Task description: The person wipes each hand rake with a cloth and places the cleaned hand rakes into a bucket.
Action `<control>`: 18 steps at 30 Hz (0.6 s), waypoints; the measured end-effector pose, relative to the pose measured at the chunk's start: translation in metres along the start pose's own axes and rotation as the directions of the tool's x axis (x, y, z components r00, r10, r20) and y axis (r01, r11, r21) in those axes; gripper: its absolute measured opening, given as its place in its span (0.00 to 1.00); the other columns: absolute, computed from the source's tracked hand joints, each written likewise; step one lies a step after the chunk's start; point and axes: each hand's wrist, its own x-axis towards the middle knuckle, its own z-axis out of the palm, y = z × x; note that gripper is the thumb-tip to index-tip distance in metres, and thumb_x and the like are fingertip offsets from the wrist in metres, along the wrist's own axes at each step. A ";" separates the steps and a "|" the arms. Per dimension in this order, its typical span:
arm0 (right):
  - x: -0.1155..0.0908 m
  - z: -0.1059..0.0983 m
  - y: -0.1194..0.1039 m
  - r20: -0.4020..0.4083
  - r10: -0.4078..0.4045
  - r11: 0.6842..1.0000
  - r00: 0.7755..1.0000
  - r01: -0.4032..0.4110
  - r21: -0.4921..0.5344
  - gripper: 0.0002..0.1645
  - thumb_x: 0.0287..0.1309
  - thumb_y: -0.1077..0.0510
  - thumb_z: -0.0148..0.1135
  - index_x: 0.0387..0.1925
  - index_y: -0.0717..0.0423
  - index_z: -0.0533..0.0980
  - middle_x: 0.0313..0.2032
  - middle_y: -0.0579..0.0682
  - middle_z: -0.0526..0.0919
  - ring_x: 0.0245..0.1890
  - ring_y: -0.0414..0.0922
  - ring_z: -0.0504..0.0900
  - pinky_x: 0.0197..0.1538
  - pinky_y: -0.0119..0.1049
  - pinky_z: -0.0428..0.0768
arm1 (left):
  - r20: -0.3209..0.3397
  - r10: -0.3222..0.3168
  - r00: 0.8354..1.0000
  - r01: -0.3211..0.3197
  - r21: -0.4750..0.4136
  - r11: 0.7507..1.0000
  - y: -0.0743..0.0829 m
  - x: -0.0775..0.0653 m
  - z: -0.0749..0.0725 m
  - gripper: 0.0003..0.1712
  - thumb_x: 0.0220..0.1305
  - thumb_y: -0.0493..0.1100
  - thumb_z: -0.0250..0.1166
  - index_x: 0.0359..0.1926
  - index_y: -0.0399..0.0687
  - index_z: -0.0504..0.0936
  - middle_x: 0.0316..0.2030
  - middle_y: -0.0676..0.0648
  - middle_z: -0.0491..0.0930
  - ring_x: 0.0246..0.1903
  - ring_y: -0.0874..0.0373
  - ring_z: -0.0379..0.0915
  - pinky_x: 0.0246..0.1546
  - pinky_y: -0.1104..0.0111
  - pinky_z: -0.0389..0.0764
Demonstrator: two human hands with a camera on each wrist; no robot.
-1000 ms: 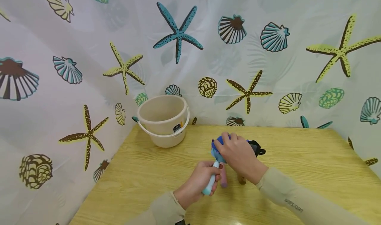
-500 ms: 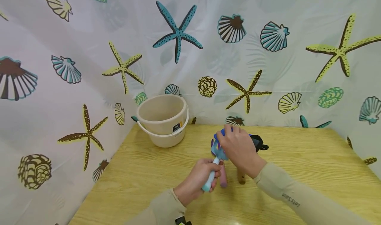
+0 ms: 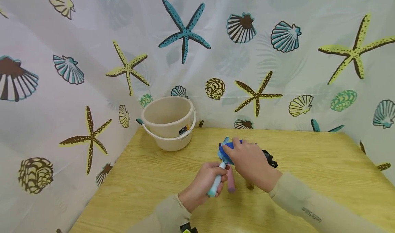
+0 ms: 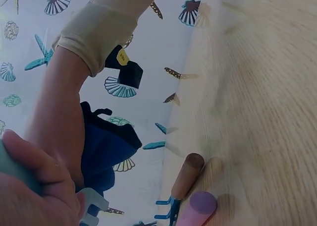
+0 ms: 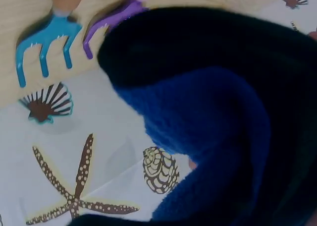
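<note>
My left hand (image 3: 202, 182) grips the pale blue handle of a small hand rake (image 3: 215, 184), with its light blue head pointing away from me. Over that head my right hand (image 3: 252, 163) holds a blue cloth (image 3: 229, 146) with black edging, fingers bent over it. One light blue tine pokes out beyond the cloth; the rest of the head is mostly covered. In the right wrist view the cloth (image 5: 198, 112) fills much of the picture. Beneath the hands, a pink-handled rake (image 3: 230, 183) with purple tines and a brown-handled rake (image 5: 47, 37) with teal tines lie on the table.
A beige bucket (image 3: 165, 133) with a white handle stands at the table's back left corner. The wooden table (image 3: 314, 178) meets a curtain (image 3: 222, 65) printed with shells and starfish at the back and sides.
The right hand and cloth shifted up and away, then came back down across the rake head. A tine now shows above the cloth. The left hand keeps its grip, nearly in place.
</note>
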 end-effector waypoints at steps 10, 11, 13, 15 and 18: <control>-0.011 -0.010 -0.004 0.130 0.060 0.972 0.990 -0.088 0.216 0.26 0.54 0.63 0.69 0.55 0.41 0.83 0.50 0.63 0.83 0.13 0.42 0.68 0.12 0.30 0.63 | -0.021 0.019 1.000 -0.019 -0.003 1.000 -0.007 0.001 -0.006 0.11 0.69 0.37 0.54 0.48 0.35 0.75 0.22 0.52 0.70 0.09 0.66 0.63 0.07 0.77 0.65; -0.012 -0.008 -0.003 0.116 0.063 0.978 0.991 -0.084 0.191 0.26 0.53 0.63 0.70 0.54 0.42 0.83 0.49 0.63 0.83 0.14 0.43 0.71 0.12 0.31 0.65 | -0.019 0.019 1.000 -0.019 -0.009 1.000 -0.006 0.000 -0.006 0.10 0.68 0.37 0.55 0.47 0.35 0.75 0.22 0.52 0.70 0.09 0.66 0.63 0.07 0.77 0.65; -0.013 -0.004 0.000 0.073 0.067 0.992 0.995 -0.074 0.104 0.25 0.51 0.63 0.73 0.52 0.45 0.82 0.43 0.60 0.83 0.17 0.47 0.75 0.13 0.34 0.70 | -0.016 0.019 1.000 -0.019 -0.015 1.000 -0.005 -0.001 -0.005 0.09 0.68 0.37 0.55 0.46 0.37 0.76 0.21 0.52 0.70 0.09 0.66 0.62 0.07 0.76 0.65; -0.014 0.002 0.003 0.025 0.069 0.997 0.997 -0.070 0.018 0.22 0.50 0.62 0.74 0.49 0.49 0.82 0.38 0.59 0.81 0.20 0.50 0.78 0.15 0.37 0.74 | -0.010 0.015 1.000 -0.015 -0.022 1.000 -0.003 -0.003 -0.003 0.08 0.68 0.37 0.56 0.45 0.38 0.76 0.21 0.52 0.70 0.09 0.65 0.62 0.07 0.76 0.64; -0.016 0.007 0.005 -0.003 0.071 0.996 0.997 -0.071 -0.051 0.20 0.51 0.62 0.75 0.46 0.52 0.80 0.33 0.58 0.77 0.21 0.52 0.78 0.16 0.39 0.77 | 0.003 0.014 1.000 -0.014 -0.029 0.999 -0.001 -0.004 0.000 0.09 0.67 0.36 0.56 0.45 0.38 0.77 0.21 0.52 0.69 0.09 0.65 0.62 0.07 0.76 0.64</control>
